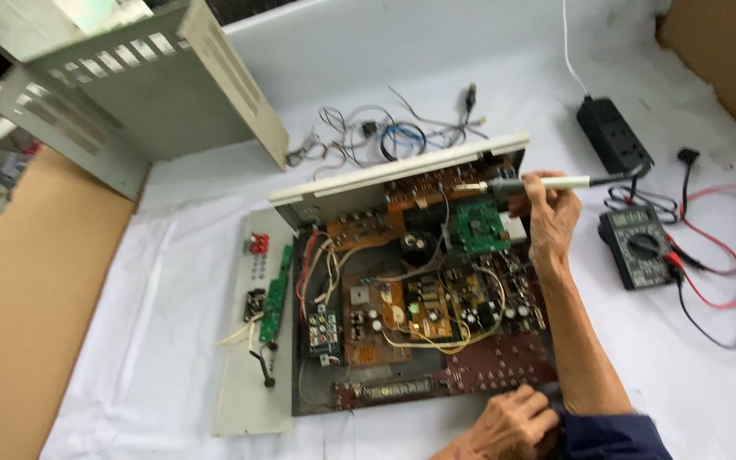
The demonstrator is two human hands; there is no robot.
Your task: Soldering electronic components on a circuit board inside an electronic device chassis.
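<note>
Cover (pixel 129 94) is already off and the amplifier chassis (pixel 419 298) sits gutted open, boards still wired in. Right hand (pixel 551 213) grips a soldering iron (pixel 538 183), tip at the rear boards, while left hand (pixel 508 422) curls loosely on the front edge, holding nothing.

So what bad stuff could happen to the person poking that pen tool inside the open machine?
The soldering iron in the right hand might burn fingers or scorch the loose wires crowding the circuit boards. Its cord runs toward the power strip beside the multimeter, so a snag could jerk the tip. The left hand rests on the chassis edge.
</note>
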